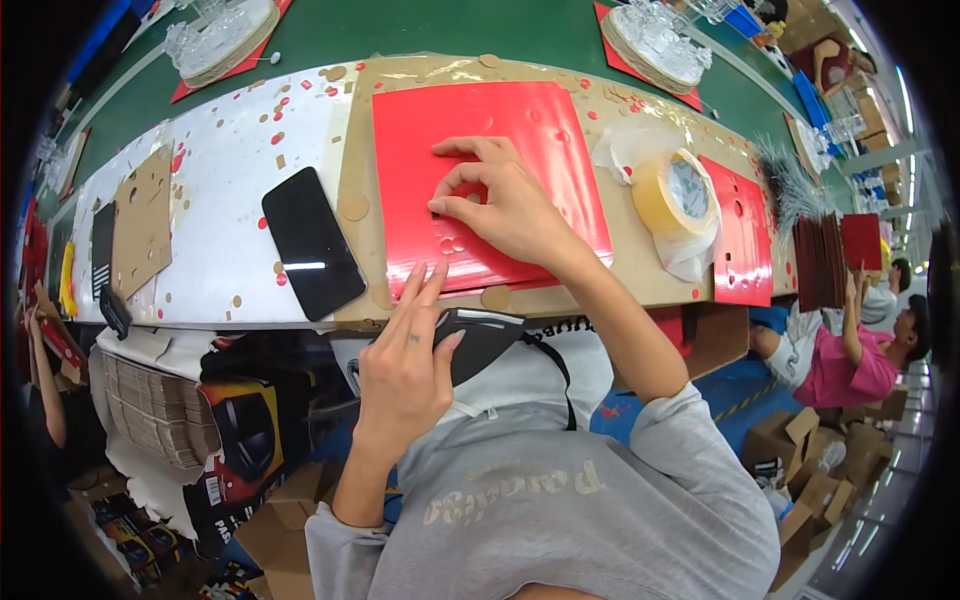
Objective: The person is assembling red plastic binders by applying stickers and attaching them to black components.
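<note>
A stack of glossy red sheets point(480, 110) with small round cut marks lies in front of me on the brown-covered bench. My right hand point(505, 205) is over its middle, thumb and index finger curled together in a pinch near the surface. A small dark spot shows at those fingertips; I cannot make out whether it is a held piece or a hole. My left hand point(405, 375) is at the stack's near edge, fingers stretched out, two fingertips resting on the red surface. Left of the stack lies a black phone point(315, 243).
A tape roll point(680, 195) in clear wrap and a punched red sheet point(740, 230) lie to the right. Small red and brown scraps dot the bench. A cardboard piece point(142, 225) lies left. Across the green surface stand clear plastic parts point(222, 40). Other people work at both sides.
</note>
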Demonstrator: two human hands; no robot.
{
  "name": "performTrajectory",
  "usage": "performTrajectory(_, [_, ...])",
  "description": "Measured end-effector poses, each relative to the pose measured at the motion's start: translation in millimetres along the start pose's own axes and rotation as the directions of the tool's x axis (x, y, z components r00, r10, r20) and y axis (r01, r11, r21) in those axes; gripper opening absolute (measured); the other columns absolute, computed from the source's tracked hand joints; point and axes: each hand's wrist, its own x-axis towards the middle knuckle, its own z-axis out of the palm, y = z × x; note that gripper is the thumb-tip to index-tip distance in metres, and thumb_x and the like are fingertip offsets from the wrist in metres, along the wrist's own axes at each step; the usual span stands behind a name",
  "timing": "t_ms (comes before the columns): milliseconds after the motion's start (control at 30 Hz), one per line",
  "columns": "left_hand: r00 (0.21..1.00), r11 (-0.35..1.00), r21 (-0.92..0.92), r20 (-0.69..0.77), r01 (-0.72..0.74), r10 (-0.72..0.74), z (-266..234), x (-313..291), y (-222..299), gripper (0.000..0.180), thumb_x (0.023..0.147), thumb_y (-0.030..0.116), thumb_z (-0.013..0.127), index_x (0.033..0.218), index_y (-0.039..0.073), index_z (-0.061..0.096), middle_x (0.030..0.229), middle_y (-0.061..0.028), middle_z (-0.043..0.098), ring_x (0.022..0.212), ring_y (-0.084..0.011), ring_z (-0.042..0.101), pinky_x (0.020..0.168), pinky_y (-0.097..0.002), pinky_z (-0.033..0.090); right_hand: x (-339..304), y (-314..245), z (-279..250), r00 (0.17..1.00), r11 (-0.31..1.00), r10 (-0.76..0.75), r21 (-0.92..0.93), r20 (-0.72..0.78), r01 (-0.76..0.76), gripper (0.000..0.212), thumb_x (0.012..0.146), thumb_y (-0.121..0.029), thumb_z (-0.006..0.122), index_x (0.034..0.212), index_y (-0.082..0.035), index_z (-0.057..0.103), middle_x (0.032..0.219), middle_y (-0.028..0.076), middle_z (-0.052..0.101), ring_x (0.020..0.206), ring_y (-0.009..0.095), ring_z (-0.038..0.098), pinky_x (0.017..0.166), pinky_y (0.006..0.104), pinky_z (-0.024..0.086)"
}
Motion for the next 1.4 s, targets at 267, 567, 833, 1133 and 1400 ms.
performTrajectory(267, [1.0, 1.0, -0.022, -0.004, 0.019, -0.019, 3.6, 0.0, -3.3, 0.051, 0.085, -0.003, 0.067, 0.134, -0.007, 0.054, 0.141, -0.0195, 0.059, 0.131, -0.0426, 0.055, 0.101, -0.0441, 0.051, 1.6, 1.9, 8.2, 0.997, 0.996, -0.046, -0.073, -0.056, 0.041, 0.015, 0.087, -0.017, 0.077, 0.088, -0.002, 0.074, 0.137, 0.01, 0.058, 0.13, 0.029, 0.047, 0.087, 0.0335, 0.056])
performTrajectory(567, [0.998, 0.997, 0.071, 0.037, 0.043, -0.046, 0.4, 8.1, 6.0, 0.057, 0.086, -0.002, 0.067, 0.14, -0.005, 0.05, 0.14, -0.0215, 0.059, 0.126, -0.0432, 0.059, 0.096, -0.0438, 0.054, 23.9, 18.6, -7.7, 0.943, 0.941, -0.168, -0.331, -0.286, 0.068, 0.041, 0.091, -0.023, 0.071, 0.129, -0.009, 0.062, 0.132, 0.016, 0.06, 0.121, 0.034, 0.057, 0.099, 0.0427, 0.05])
performTrajectory(833, [0.995, 0.958, 0.282, 0.078, 0.041, -0.065, 6.1, 14.8, 23.1, 0.06, 0.086, 0.0, 0.068, 0.142, -0.008, 0.048, 0.141, -0.0237, 0.058, 0.124, -0.042, 0.061, 0.092, -0.0436, 0.056, 88.6, 54.6, -69.6, 0.99, 0.967, 0.142, -0.215, 0.019, -0.134, 0.043, 0.088, -0.011, 0.052, 0.127, -0.004, 0.066, 0.123, 0.017, 0.069, 0.119, 0.031, 0.061, 0.108, 0.0437, 0.041])
performTrajectory(1133, [0.996, 0.931, 0.364, 0.081, -0.009, -0.022, 9.4, 21.0, 25.5, 0.031, 0.083, 0.002, 0.069, 0.11, -0.011, 0.058, 0.143, -0.0263, 0.054, 0.126, -0.0433, 0.06, 0.079, -0.0425, 0.063, 68.3, 28.7, -86.8, 0.973, 0.889, -0.164, -0.451, -0.165, 0.073, 0.049, 0.08, -0.032, 0.075, 0.121, -0.008, 0.067, 0.115, 0.013, 0.071, 0.113, 0.028, 0.063, 0.108, 0.0389, 0.034])
performTrajectory(1400, [1.0, 0.963, 0.269, 0.011, -0.011, 0.008, 21.6, 9.0, 19.0, 0.052, 0.084, -0.002, 0.068, 0.133, -0.013, 0.052, 0.143, -0.0258, 0.055, 0.128, -0.0478, 0.056, 0.095, -0.0466, 0.055, 60.2, 15.4, -89.9, 0.963, 0.873, -0.193, -0.48, -0.185, 0.083, 0.046, 0.079, -0.028, 0.078, 0.12, -0.009, 0.068, 0.115, 0.012, 0.07, 0.114, 0.027, 0.063, 0.107, 0.039, 0.033])
